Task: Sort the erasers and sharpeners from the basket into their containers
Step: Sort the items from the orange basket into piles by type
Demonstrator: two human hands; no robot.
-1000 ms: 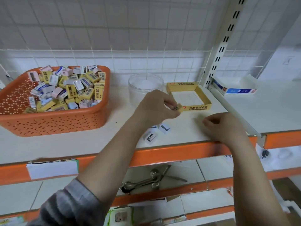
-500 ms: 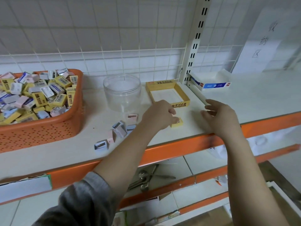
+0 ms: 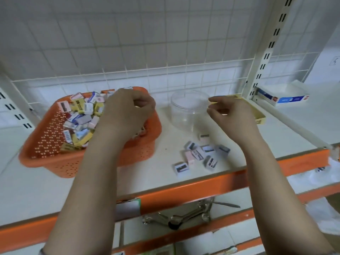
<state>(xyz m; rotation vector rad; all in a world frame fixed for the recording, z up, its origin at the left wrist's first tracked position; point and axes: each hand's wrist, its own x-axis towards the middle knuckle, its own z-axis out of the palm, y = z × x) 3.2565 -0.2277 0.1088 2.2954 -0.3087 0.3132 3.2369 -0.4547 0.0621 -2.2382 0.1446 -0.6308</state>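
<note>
Left hand [image 3: 127,109] is over the orange basket [image 3: 55,140], fingers curled loosely above the heap of erasers and sharpeners [image 3: 82,116], and whether anything is pinched there I cannot tell. These look like small, light, stiff blocks, probably best taken by the flat sides with thumb and forefinger. Right hand [image 3: 231,116] hovers beside the clear jar [image 3: 185,111], fingers loosely bent and holding nothing, above loose sharpeners [image 3: 200,153] on the shelf, the yellow box [image 3: 260,116] behind it.

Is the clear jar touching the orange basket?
Apart. The head view shows bare white shelf between the clear jar and the orange basket.
</note>
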